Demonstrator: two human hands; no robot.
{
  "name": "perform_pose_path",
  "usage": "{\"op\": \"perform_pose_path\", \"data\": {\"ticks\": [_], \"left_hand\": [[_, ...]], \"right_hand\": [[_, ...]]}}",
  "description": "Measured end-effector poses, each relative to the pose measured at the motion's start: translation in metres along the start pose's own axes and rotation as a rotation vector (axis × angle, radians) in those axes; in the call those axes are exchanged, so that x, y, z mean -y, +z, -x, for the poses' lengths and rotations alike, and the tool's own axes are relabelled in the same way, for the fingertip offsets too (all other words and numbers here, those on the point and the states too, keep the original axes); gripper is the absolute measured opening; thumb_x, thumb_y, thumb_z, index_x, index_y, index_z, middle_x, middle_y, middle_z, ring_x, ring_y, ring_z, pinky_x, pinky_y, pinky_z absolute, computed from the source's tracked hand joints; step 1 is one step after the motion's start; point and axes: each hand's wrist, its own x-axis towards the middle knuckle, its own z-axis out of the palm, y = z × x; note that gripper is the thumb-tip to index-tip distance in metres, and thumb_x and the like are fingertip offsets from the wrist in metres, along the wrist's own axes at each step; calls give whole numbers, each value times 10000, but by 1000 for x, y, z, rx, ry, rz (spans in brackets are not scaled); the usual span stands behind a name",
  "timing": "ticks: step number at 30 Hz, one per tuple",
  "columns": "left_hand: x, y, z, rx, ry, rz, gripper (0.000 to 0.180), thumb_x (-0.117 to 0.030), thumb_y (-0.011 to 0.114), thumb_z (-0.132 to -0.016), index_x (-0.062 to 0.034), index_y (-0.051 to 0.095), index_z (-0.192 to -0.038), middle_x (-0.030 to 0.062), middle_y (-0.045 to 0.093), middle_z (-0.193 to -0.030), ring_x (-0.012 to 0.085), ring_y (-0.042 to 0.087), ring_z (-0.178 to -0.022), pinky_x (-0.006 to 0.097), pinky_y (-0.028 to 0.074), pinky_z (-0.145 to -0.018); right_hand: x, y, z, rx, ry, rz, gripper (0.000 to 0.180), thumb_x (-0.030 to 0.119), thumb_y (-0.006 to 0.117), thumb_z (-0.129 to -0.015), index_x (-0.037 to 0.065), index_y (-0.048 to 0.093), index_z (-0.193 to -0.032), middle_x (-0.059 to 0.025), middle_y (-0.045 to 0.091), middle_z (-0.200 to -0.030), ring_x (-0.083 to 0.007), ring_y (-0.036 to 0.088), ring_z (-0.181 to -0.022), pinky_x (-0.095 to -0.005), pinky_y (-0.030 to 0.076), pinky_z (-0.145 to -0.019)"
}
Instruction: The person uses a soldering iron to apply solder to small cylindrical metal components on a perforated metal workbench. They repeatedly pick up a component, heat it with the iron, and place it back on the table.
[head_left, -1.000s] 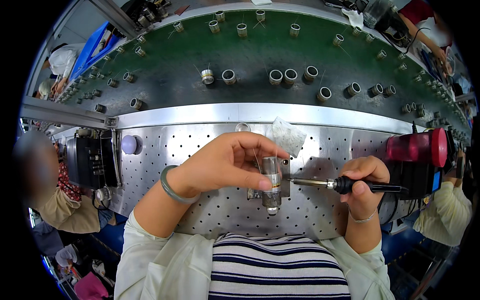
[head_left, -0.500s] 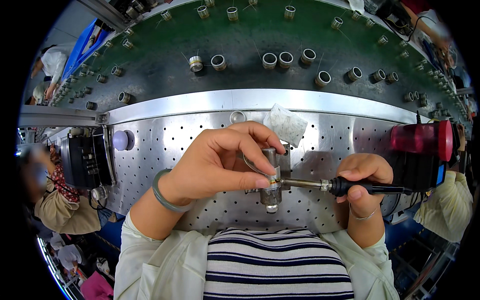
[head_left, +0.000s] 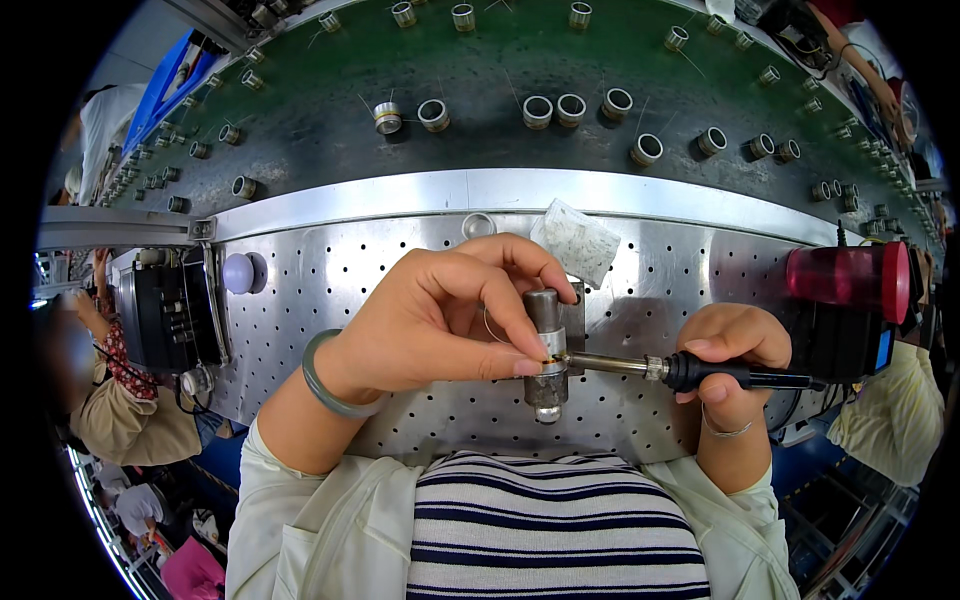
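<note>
My left hand (head_left: 425,315) is closed at the side of a small silver metal ring (head_left: 553,343), thumb and index finger pinching a thin wire against it. That ring sits round an upright-looking dark metal cylinder fixture (head_left: 541,310) with a shiny rounded near end. A fine loop of wire shows under my left fingers; the very tips hide where it ends. In my closed right hand (head_left: 738,345) is a soldering iron (head_left: 705,373), black-handled, pointing left. Its metal tip touches or nearly touches the ring beside my left fingertips.
A perforated metal worktop (head_left: 320,270) carries a white cloth pad (head_left: 578,243), a small round dish (head_left: 478,226) and a lilac knob (head_left: 238,273). A red cylinder (head_left: 850,280) stands at right, a black device (head_left: 155,310) at left. Beyond, a green conveyor (head_left: 320,110) holds many metal rings.
My left hand and the soldering iron have shifted only slightly, with the iron's tip still at the ring. The left index fingertip sits a little lower.
</note>
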Motion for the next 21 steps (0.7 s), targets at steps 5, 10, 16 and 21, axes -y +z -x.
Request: {"op": "perform_pose_path", "data": {"ticks": [5, 10, 16, 21], "left_hand": [[0, 0, 0, -5, -6, -2, 135, 37, 772, -670, -43, 701, -752, 192, 572, -1104, 242, 578, -998, 355, 464, -912], [-8, 0, -1, -27, -117, 61, 240, 41, 742, -704, -7, 697, -935, 200, 587, -1115, 228, 594, -1006, 316, 495, -860], [-7, 2, -4, -12, -192, 127, 494, 22, 698, -758, 56, 545, -1227, 191, 638, -1041, 190, 625, -961, 254, 532, -800], [-13, 3, -5, -31, -256, 133, 545, 10, 697, -765, 63, 503, -1271, 189, 638, -1035, 185, 626, -952, 249, 533, -791]], "right_hand": [[-1, -1, -1, 11, -5, 2, 232, -7, 754, -672, -67, 643, -867, -124, 624, -651, -175, 570, -511, -262, 421, -496], [0, -2, -2, 32, -10, 28, 230, -10, 754, -665, -65, 643, -859, -124, 622, -652, -174, 565, -510, -257, 420, -489], [-1, -5, -3, 62, -57, 75, 242, -1, 760, -664, -67, 644, -866, -123, 622, -658, -190, 571, -515, -267, 430, -490], [-1, -5, -4, 94, -65, 94, 245, 7, 762, -665, -60, 644, -870, -122, 620, -654, -197, 573, -513, -270, 431, -489]]}}
